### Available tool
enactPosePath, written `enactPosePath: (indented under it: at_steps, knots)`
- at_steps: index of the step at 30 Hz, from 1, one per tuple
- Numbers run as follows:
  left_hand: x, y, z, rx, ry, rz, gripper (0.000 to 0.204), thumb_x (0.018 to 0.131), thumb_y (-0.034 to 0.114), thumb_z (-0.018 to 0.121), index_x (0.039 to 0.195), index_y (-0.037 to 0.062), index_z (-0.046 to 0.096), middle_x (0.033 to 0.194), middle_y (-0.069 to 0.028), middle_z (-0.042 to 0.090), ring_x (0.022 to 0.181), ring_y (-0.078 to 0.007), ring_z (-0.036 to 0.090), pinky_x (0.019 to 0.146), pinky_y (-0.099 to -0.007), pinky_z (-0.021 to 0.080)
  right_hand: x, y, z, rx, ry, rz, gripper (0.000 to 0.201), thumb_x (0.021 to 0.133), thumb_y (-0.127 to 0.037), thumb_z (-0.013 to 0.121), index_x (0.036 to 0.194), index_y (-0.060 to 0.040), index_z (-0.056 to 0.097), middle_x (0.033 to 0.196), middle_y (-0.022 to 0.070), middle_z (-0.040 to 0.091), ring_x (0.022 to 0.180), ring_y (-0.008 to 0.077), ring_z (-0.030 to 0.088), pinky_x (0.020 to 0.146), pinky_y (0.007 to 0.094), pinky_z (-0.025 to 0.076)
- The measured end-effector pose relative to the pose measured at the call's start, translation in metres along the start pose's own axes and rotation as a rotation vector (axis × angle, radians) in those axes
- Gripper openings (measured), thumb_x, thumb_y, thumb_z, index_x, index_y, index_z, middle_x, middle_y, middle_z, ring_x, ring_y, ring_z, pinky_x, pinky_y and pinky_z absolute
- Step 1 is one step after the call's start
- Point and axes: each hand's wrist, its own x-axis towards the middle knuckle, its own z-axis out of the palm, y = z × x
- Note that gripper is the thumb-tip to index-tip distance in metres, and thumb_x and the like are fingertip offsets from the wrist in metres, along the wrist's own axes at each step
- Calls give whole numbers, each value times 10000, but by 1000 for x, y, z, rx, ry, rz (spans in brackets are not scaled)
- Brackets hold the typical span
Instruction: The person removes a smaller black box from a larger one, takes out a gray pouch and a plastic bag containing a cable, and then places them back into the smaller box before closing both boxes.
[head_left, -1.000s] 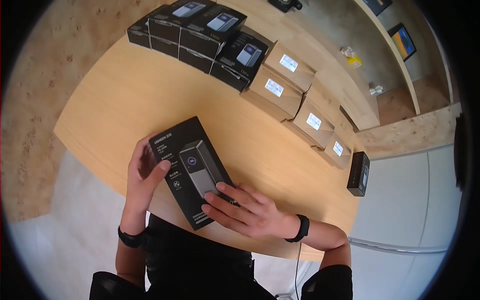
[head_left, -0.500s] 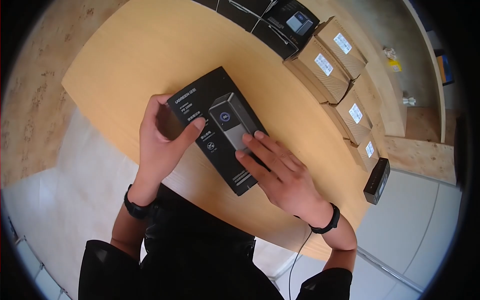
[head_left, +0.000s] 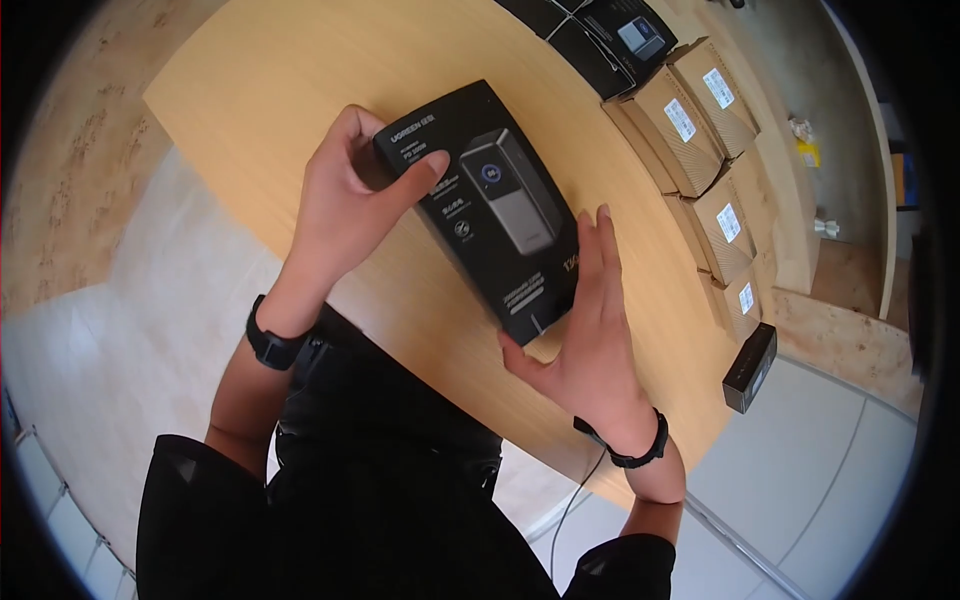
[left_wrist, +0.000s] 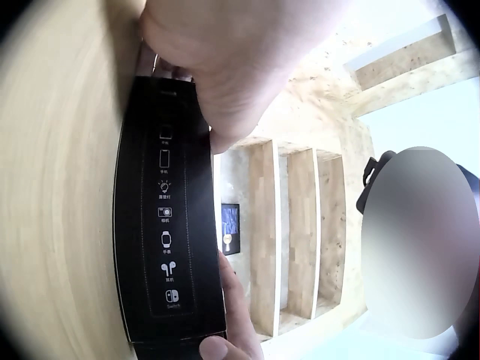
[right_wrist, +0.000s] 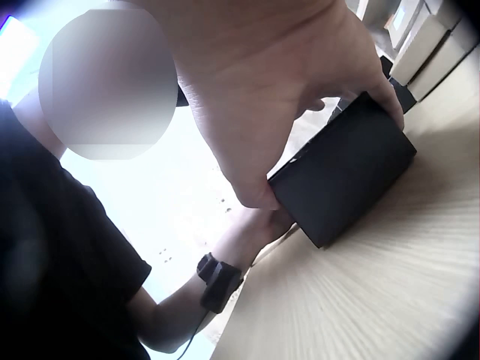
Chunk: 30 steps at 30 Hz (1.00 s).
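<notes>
A black power bank box point(head_left: 510, 260) with a grey power bank printed on its front lies at a slant between my hands, close over the table. My left hand point(head_left: 345, 205) holds its upper left corner, thumb on the front face and fingers bent behind the top end. At the lower end, my right hand point(head_left: 595, 350) spans the box, thumb at the bottom corner and fingers along the right side. White device icons line the box's long side point(left_wrist: 166, 225) in the left wrist view. The right wrist view shows the plain black end point(right_wrist: 341, 172) between thumb and fingers.
Several brown cartons point(head_left: 690, 130) with white labels line the table's far right edge, beside stacked black boxes point(head_left: 615, 45). A small black box point(head_left: 750, 368) stands at the right corner. The wooden table point(head_left: 260, 110) has a curved edge; a thin cable point(head_left: 570, 510) hangs near my right wrist.
My right hand has moved from lying across the box's front to holding its lower end and side. My left hand keeps its hold. The head view has shifted, and the box appears higher and further right.
</notes>
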Motion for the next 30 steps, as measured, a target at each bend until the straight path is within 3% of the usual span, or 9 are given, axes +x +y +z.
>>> enactPosePath:
  at_steps: [3,6,14,19,20,23,26,28,30]
  knots:
    - [4,-4,0,8,9,29,314,917,128,839,979,24,548,911,-45,700,858,-79,650,766,-244,530,-3,3,2,-81,6,-4,1190,743,-257,902,1634,60,180,1621,407,217,1290,546,507,989,500,551]
    - [4,-7,1,-18,13,29,320,922,151,838,985,21,552,905,-39,692,857,-76,641,753,-238,519,-11,6,5,-103,41,-24,1189,738,-257,901,1635,60,186,1615,396,246,1261,528,518,966,501,557]
    - [9,-18,-3,8,41,96,309,945,180,819,1023,6,576,905,-29,678,838,-68,609,740,-231,495,-86,10,-8,-174,6,98,1128,707,-253,884,1632,-14,286,1585,316,353,1326,509,481,1069,517,495]
    - [45,-25,-58,93,110,152,372,1004,275,757,1187,-17,616,999,-42,700,937,-86,627,836,-243,499,-165,15,-11,-144,110,278,1114,699,-251,876,1623,-12,302,1546,299,399,1345,483,504,1044,487,529]
    - [56,-25,-69,117,145,187,414,1026,266,724,1281,-35,600,1065,-88,710,1010,-131,650,915,-266,498,-176,16,-11,-181,145,297,1122,720,-295,902,1619,-1,298,1501,298,437,1305,474,551,1012,481,551]
    - [97,-31,-111,630,439,436,390,1034,239,700,1306,-25,607,1088,-111,717,1053,-180,666,962,-290,496,-176,9,-17,-100,149,402,1114,754,-339,915,1614,6,297,1458,291,473,1251,468,593,997,484,555]
    - [30,31,-73,609,414,605,304,1023,192,692,1252,0,638,1105,-111,702,1023,-215,670,948,-312,508,-156,4,-21,-3,155,330,1035,819,-343,890,1604,11,315,1417,272,510,1202,463,623,971,475,559]
    - [-31,38,-33,401,-27,488,164,1011,96,641,1153,14,651,1153,-105,664,979,-220,659,898,-319,524,-137,1,-23,76,159,328,973,850,-300,875,1596,12,333,1393,259,530,1204,444,621,973,465,551]
    - [-75,47,7,344,-403,272,289,1019,122,630,1284,8,612,1230,-141,641,1111,-262,640,985,-365,503,-119,10,-25,124,149,307,952,854,-264,874,1593,9,340,1383,258,535,1210,433,617,984,461,544]
